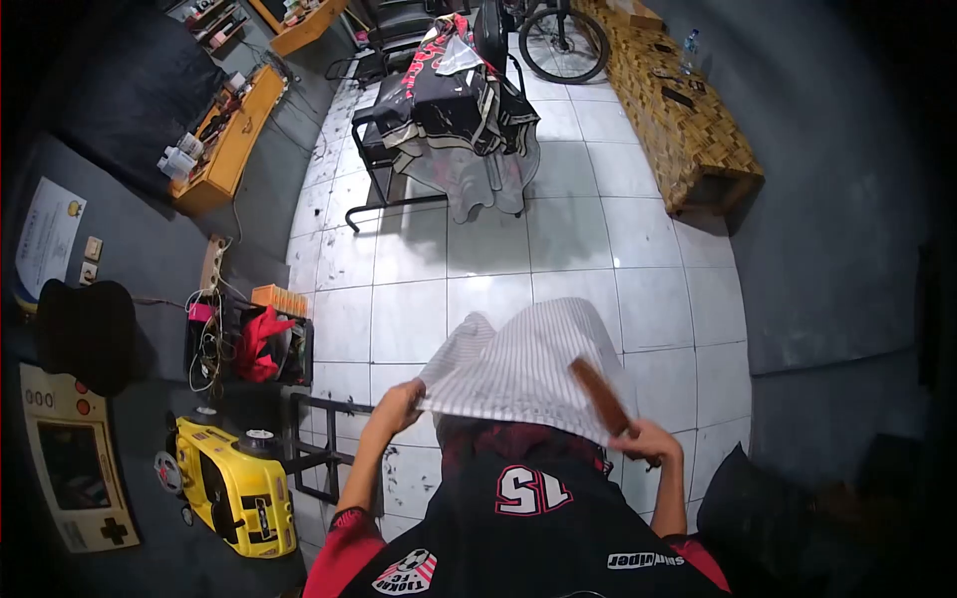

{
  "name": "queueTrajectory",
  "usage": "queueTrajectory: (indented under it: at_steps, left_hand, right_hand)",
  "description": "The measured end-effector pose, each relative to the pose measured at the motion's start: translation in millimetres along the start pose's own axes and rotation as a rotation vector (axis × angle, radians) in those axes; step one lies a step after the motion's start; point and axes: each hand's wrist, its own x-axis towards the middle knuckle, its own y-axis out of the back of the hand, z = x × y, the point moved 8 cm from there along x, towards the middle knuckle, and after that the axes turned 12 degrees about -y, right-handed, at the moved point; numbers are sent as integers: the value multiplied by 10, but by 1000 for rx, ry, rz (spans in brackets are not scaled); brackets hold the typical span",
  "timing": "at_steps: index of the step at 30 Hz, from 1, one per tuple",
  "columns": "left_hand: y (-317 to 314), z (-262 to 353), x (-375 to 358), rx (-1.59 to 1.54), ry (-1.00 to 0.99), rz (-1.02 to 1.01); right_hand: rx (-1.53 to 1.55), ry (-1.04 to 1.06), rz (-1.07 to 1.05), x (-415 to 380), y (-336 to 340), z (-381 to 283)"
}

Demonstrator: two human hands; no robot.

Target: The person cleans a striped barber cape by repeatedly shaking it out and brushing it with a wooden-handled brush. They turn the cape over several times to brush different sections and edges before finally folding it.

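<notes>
A white cloth with thin grey stripes [528, 359] is spread out in front of my waist and hangs over the tiled floor. My left hand [402, 404] is closed on its left corner. In my right hand [646, 441] is a brown brush [600, 396], pointing up and left across the right part of the cloth. The fingers of that hand are right at the cloth's right edge, and the brush is slightly blurred.
Ahead stands a black chair [371, 149] draped with dark and patterned cloths [459, 110]. A woven bench [688, 130] runs along the right wall, with a bicycle [564, 45] behind. At left are a yellow toy car [239, 488], a black metal frame [332, 439] and wooden shelves [234, 149].
</notes>
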Motion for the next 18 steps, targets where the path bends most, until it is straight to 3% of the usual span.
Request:
queueTrajectory:
  at_steps: [2,7,10,14,17,18]
  left_hand:
    - [-76,-67,-106,35,29,50]
    - [-21,-89,-187,120,57,190]
    - [137,61,-139,114,22,308]
    - [366,286,-151,127,-51,577]
    - [497,272,-220,195,-31,764]
    - [532,262,-247,220,-13,818]
  right_hand:
    - [105,-24,-189,177,-252,306]
    - [243,36,-148,191,-253,545]
    - [233,211,-80,151,-214,444]
    - [100,167,35,-8,-66,269]
    - [149,59,288,-226,151,54]
    - [256,342,367,-123,224,-1]
